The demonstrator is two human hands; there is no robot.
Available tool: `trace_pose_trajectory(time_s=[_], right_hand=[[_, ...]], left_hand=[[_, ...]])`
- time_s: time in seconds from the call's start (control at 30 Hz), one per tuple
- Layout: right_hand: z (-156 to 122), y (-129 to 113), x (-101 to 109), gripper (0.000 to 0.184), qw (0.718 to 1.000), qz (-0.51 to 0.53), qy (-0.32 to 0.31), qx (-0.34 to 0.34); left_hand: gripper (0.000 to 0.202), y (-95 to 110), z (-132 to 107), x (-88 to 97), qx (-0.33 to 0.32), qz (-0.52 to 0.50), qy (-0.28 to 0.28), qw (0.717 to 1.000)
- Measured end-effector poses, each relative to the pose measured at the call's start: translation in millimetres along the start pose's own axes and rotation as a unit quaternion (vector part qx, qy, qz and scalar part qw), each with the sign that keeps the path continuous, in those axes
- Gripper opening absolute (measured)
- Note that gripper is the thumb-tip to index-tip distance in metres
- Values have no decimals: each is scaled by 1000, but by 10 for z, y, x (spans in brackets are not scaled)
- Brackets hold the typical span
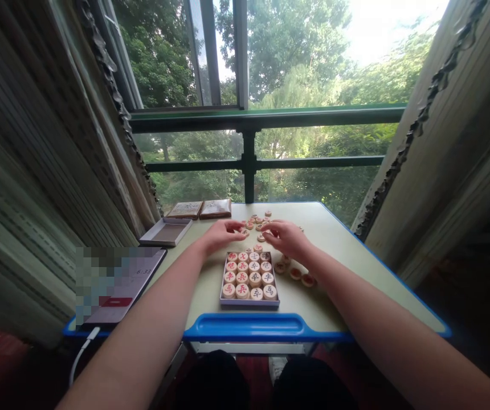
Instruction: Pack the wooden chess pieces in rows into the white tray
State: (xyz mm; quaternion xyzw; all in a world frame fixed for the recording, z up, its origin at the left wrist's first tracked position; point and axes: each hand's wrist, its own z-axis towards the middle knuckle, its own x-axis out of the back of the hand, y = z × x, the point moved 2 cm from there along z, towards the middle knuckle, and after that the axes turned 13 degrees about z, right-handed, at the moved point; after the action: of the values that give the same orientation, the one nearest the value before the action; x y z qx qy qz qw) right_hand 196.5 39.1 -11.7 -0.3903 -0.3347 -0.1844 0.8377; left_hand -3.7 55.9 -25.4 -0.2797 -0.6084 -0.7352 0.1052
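Note:
My left hand (pixel 224 233) reaches over the table from the left, its thumb and fingers closed round the edge of a wooden xiangqi piece (pixel 245 232). Opposite it, my right hand (pixel 286 236) hovers with curved fingers apart, close to another xiangqi piece (pixel 261 237); its fingertips partly cover the pieces below. Nearer to me stands a shallow square box (pixel 249 303), filled with stacked xiangqi pieces in neat rows, red characters (pixel 241 277) on the left and black ones (pixel 255 278) on the right. Loose pieces (pixel 268 213) lie scattered between and beyond my hands.
Several more pieces (pixel 295 274) lie under my right forearm. At the left are a shallow box lid (pixel 168 233), a phone or tablet (pixel 121 290) with a white cable (pixel 83 348), and two flat brown-edged objects (pixel 215 209). The table (pixel 334 228) has a blue rim.

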Motion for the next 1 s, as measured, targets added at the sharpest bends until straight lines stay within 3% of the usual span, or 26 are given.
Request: trace_pose_trajectory(time_s=[0.17,0.37,0.63,1.0], right_hand=[[-61,-89,-50,23,996,27,16,86],[-122,-191,-36,22,984,44,33,167],[-126,-251,20,19,981,48,42,185],[-144,-242,14,22,981,22,54,185]], left_hand=[[50,85,-73,21,-6,-98,-60,993],[43,241,-177,9,-11,-97,-109,989],[40,343,-247,-10,-6,-37,-95,995],[40,325,-230,16,-29,-48,-101,993]])
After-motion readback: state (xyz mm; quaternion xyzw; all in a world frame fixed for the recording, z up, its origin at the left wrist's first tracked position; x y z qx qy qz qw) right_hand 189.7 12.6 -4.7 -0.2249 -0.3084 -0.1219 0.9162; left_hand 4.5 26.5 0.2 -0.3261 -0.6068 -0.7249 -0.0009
